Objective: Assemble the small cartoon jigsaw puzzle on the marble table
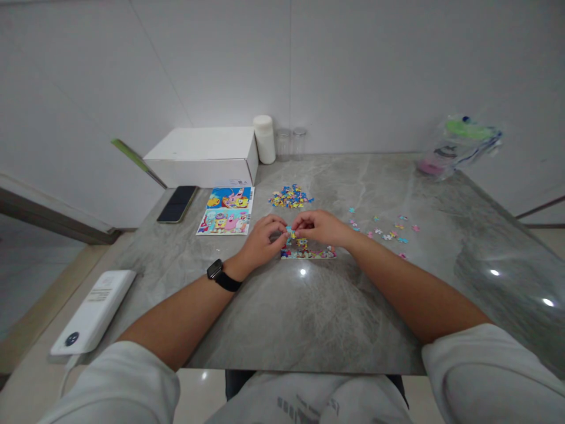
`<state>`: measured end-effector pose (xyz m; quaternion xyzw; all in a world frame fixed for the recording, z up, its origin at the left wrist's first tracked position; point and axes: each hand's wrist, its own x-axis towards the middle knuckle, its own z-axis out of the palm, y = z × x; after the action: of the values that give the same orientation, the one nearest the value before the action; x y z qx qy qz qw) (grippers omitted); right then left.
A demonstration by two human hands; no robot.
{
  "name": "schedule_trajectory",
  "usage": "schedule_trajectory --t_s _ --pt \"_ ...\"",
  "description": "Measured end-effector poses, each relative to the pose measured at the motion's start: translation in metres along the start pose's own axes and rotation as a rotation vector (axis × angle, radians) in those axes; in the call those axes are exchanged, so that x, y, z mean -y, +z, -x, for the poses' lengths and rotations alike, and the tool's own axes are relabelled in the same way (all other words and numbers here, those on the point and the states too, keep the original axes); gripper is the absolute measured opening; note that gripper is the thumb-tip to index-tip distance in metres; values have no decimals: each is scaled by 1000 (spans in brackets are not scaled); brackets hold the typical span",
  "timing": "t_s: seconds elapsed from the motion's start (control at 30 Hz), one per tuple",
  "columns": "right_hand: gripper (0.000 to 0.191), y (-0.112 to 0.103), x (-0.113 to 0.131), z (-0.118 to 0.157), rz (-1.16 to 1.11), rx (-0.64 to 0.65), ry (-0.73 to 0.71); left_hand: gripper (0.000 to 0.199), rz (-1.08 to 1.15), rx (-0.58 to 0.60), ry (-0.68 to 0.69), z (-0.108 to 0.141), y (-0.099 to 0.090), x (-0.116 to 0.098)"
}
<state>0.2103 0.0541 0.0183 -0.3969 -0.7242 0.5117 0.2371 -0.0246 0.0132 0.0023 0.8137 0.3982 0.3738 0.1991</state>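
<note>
My left hand [267, 238] and my right hand [318, 228] meet over a partly joined jigsaw puzzle [309, 253] on the grey table. Between their fingertips is a small light-blue and yellow puzzle piece [291, 232], pinched from both sides. Part of the puzzle is hidden under the fingers. Just beyond the hands lies a heap of blue and yellow puzzle pieces [291, 197]. Several loose pink, white and blue pieces [388, 237] are scattered to the right. A printed picture sheet [226, 211] with two cartoon scenes lies to the left of my left hand.
A phone [177, 204] lies at the left edge, with a white box [200, 156] behind it. At the back stand a white bottle [264, 140] and two clear glasses [291, 144]. A plastic bag [457, 147] sits far right; a white corded device [93, 312] lies front left.
</note>
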Motion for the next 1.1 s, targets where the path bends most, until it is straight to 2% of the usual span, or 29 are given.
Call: schedule_trajectory --t_s 0.13,0.37,0.7,1.1 --pt "17 0 0 0 56 -11 -14 11 16 15 -26 0 1 1" --pt "15 -4 7 2 344 -162 -51 14 9 45 -57 0 1 2" --pt "15 -5 7 2 486 -142 -56 15 -41 81 -60 1 3 9" --pt "14 -4 6 5 617 -94 -67 13 -66 169 -14 4 3 0"
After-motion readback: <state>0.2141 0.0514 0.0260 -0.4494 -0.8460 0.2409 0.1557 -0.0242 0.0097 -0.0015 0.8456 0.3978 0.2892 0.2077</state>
